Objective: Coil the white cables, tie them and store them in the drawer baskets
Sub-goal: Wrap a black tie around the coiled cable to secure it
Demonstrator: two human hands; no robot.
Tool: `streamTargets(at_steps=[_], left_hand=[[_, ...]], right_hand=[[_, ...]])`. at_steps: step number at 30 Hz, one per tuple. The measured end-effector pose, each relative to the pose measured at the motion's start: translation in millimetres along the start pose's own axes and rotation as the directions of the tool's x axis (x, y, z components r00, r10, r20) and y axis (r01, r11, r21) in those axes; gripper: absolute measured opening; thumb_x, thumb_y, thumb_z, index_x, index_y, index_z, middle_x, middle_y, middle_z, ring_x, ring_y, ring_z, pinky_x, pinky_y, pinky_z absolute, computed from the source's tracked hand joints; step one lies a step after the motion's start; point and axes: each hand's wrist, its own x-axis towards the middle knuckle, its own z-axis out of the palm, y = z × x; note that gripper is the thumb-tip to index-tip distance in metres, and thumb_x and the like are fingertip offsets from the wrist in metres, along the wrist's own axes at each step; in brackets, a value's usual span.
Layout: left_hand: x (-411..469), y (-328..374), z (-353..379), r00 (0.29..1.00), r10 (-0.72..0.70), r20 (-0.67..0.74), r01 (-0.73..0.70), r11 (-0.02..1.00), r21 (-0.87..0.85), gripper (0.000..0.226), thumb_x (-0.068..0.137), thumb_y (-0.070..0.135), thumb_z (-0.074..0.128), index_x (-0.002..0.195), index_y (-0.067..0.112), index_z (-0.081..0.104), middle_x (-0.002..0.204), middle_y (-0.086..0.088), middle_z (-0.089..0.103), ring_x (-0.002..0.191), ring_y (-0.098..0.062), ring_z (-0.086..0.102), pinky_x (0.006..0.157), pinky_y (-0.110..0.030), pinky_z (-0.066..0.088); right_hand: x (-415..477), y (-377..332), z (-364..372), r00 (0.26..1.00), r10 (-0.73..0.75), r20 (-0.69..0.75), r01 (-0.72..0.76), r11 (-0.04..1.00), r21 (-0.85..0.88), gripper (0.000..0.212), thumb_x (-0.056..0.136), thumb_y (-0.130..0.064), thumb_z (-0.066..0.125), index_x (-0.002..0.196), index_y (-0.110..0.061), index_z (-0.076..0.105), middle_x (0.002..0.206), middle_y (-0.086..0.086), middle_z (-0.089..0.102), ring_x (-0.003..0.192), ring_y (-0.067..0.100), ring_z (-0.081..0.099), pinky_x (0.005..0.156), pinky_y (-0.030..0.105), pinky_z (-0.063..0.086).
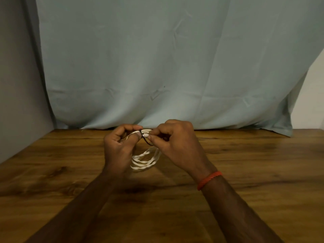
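A coiled white cable [144, 160] hangs between my two hands above the wooden table [245, 163]. My left hand [119, 146] grips the top of the coil with curled fingers and thumb. My right hand [175, 141] pinches a thin dark tie [148, 141] that loops round the coil's top strands. The lower loops of the cable show below the hands; the upper part is partly hidden by the fingers. No drawer or baskets are in view.
A pale blue cloth [157, 67] hangs behind the table's far edge. A grey wall [15, 85] stands at the left. An orange cord bracelet [209, 179] sits on my right wrist.
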Motion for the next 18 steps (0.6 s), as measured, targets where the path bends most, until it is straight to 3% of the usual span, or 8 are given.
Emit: streamTargets(at_steps=[3, 7, 13, 18], left_hand=[[0.2, -2.5, 0.5, 1.0, -0.006, -0.001, 0.006, 1.0, 0.002, 0.016, 0.077, 0.012, 0.065, 0.089, 0.004, 0.07, 0.068, 0.008, 0.067, 0.053, 0.001, 0.055, 0.055, -0.012, 0.042], [0.0, -3.4, 0.8, 1.0, 0.008, -0.005, -0.008, 1.0, -0.001, 0.013, 0.078, 0.011, 0.065, 0.088, 0.007, 0.071, 0.072, 0.007, 0.07, 0.061, -0.002, 0.061, 0.059, -0.015, 0.046], [0.7, -6.3, -0.5, 1.0, 0.007, 0.001, -0.007, 1.0, 0.01, 0.014, 0.078, 0.012, 0.066, 0.09, 0.007, 0.071, 0.076, 0.004, 0.069, 0.059, -0.002, 0.058, 0.057, -0.014, 0.044], [1.6, -10.3, -1.3, 1.0, 0.008, -0.003, -0.008, 0.999, 0.039, 0.015, 0.077, 0.011, 0.067, 0.091, 0.006, 0.071, 0.082, 0.0, 0.072, 0.067, -0.005, 0.063, 0.061, -0.016, 0.047]], right_hand=[[0.5, 1.6, -0.9, 0.999, 0.011, 0.033, -0.011, 1.0, 0.013, 0.007, 0.083, -0.022, 0.077, 0.087, -0.017, 0.081, 0.072, -0.003, 0.066, 0.066, 0.009, 0.058, 0.061, 0.028, 0.048], [-2.1, -2.5, 3.2, 0.998, -0.064, 0.001, 0.063, 0.985, -0.158, 0.008, 0.087, -0.024, 0.07, 0.087, -0.018, 0.075, 0.078, -0.003, 0.062, 0.071, 0.012, 0.058, 0.063, 0.038, 0.052], [-4.7, -7.2, 0.6, 0.986, -0.161, 0.042, 0.166, 0.92, -0.355, 0.014, 0.092, -0.029, 0.062, 0.09, -0.02, 0.072, 0.076, -0.001, 0.061, 0.07, 0.018, 0.059, 0.056, 0.037, 0.05], [-5.7, -12.9, 1.9, 0.973, -0.217, 0.081, 0.231, 0.872, -0.431, 0.011, 0.077, -0.019, 0.076, 0.078, -0.015, 0.066, 0.065, 0.004, 0.056, 0.057, 0.026, 0.057, 0.048, 0.03, 0.035]])
